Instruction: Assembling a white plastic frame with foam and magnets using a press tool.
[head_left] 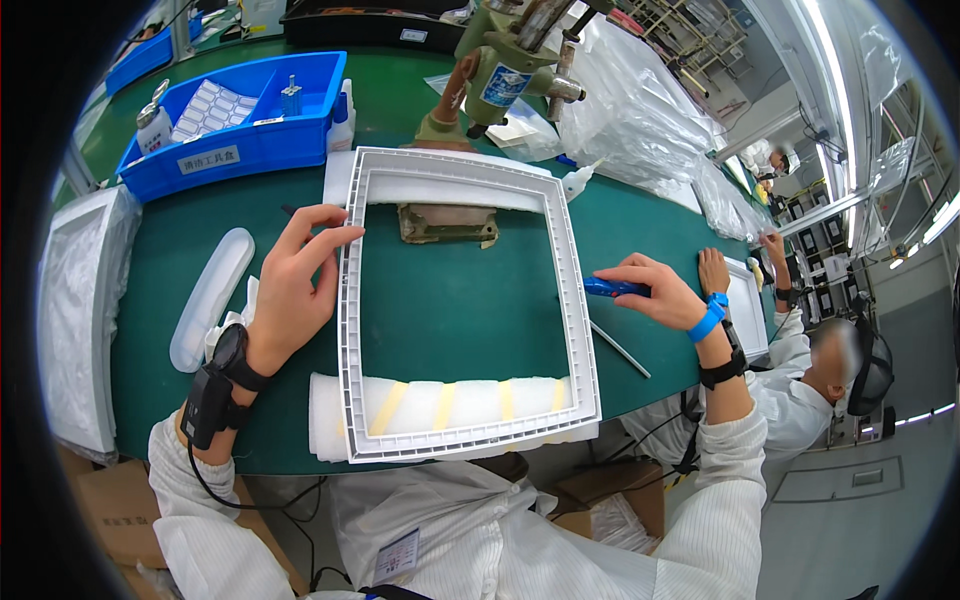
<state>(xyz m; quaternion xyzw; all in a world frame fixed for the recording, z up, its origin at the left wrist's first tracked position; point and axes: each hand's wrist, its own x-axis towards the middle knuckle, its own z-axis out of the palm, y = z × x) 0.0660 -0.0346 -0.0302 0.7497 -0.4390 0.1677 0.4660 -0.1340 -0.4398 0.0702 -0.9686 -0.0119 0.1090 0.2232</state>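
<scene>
So the right hand (660,292) is closed around a slim blue-handled tool (607,287), pinched between thumb and fingers, its front end right by the right rail of a big white squarish plastic frame (351,350); can't tell if the tip touches it. The left hand (298,268) is about half open, fingers bent over the opposite rail, and I honestly can't tell if the thumb is pinching too. So the frame sits between the two hands, its near edge over a padded white foam strip with yellow bands (425,408), closer to the body than either hand. Just below the right hand there's a thin white rod (621,350) lying on the green work mat (460,310). Left of the left hand is a long rounded translucent plastic case (207,305), and beyond that hand sits a blue plastic bin (235,160) with a sheet of white labels (212,108) in it. Farther out, past both hands, a green metal bench press (495,85) stands behind the frame, with crinkly clear plastic wrapping (635,110) next to it. Off to the right of the right hand, a co-worker in white (795,400) is sitting.
</scene>
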